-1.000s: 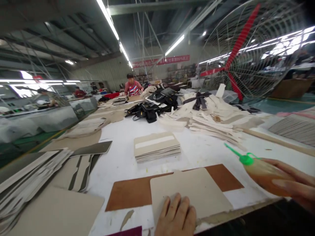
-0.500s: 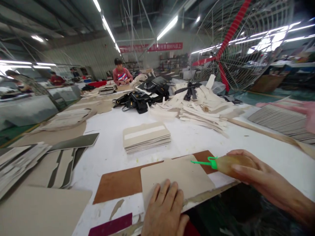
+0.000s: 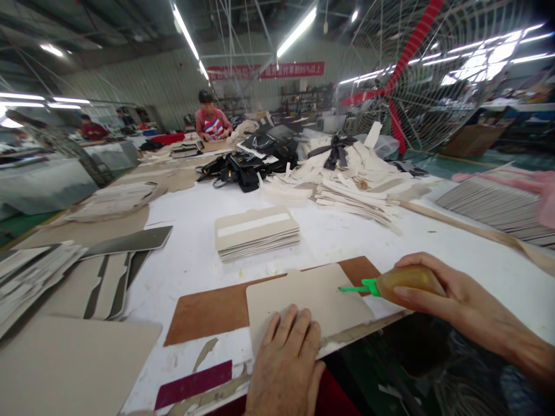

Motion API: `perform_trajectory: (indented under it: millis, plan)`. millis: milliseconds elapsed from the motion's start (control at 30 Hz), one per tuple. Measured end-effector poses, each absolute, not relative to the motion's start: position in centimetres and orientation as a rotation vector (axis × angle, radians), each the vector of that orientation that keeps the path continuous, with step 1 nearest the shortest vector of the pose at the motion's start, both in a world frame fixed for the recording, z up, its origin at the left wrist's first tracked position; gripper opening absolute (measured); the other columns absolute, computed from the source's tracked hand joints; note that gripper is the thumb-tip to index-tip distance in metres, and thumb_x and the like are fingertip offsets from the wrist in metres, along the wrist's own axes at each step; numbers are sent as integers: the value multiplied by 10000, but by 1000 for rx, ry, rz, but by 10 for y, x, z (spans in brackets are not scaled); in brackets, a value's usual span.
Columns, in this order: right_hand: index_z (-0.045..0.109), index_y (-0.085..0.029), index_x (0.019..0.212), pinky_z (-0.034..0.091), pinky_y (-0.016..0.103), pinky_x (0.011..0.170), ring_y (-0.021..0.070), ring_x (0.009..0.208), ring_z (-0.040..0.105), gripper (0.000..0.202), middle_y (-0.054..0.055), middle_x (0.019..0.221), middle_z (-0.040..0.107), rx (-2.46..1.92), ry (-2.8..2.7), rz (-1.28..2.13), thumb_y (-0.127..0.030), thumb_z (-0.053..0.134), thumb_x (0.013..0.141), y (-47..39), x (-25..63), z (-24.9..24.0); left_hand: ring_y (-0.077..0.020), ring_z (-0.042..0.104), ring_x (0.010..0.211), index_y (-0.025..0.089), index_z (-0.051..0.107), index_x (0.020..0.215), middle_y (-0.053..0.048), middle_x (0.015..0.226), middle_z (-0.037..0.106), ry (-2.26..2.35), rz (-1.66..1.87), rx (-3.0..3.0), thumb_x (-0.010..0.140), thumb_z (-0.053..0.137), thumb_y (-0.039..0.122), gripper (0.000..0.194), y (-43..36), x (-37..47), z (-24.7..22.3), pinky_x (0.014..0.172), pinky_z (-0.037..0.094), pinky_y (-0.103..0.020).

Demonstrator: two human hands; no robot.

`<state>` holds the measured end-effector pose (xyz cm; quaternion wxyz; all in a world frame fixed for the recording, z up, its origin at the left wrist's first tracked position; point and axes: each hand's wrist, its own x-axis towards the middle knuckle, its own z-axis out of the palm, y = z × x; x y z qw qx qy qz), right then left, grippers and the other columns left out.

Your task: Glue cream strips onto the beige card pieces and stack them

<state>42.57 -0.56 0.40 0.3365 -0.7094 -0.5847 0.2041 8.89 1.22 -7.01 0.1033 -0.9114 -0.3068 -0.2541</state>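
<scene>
The right hand (image 3: 462, 297), fingers clamped around a squeeze bottle (image 3: 410, 282), points its green nozzle (image 3: 369, 286) at a beige panel (image 3: 303, 292) on the white worktop (image 3: 188, 248); the left hand (image 3: 286, 370) rests on the panel, fingers slightly apart.

The head camera looks forward, down across the table (image 3: 186, 231).

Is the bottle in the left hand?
No: the right hand holds the bottle, while the left hand lies on the beige panel.
</scene>
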Motion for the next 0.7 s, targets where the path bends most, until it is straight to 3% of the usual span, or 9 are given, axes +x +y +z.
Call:
perform_trajectory:
  millis: [167, 400, 700]
  plan:
    - [676, -296, 1034, 525, 384, 537, 278, 656, 661, 461, 11, 746, 720, -1866, -1605, 512, -719, 684, 851, -1, 420, 11, -318, 715, 1316, 210, 678, 1376, -33, 1460, 764, -932, -731, -2713, 1095, 578, 447, 381, 11, 88, -73, 1057, 594, -525]
    - [676, -283, 1054, 473, 389, 638, 269, 713, 642, 529, -1, 783, 716, -1870, -1681, 579, -785, 671, 885, 9, 410, 22, -303, 665, 1400, 241, 647, 1439, -11, 1539, 712, -1011, -641, -2786, 1099, 600, 457, 405, 9, 87, -76, 1146, 557, -522]
    - [667, -267, 1001, 417, 395, 651, 249, 682, 599, 420, -17, 729, 675, -1930, -1771, 594, -666, 638, 875, 9, 394, 51, -316, 685, 1370, 223, 667, 1403, -19, 1502, 737, -990, -689, -2750, 1097, 596, 420, 371, 8, 90, -73, 1111, 573, -528]
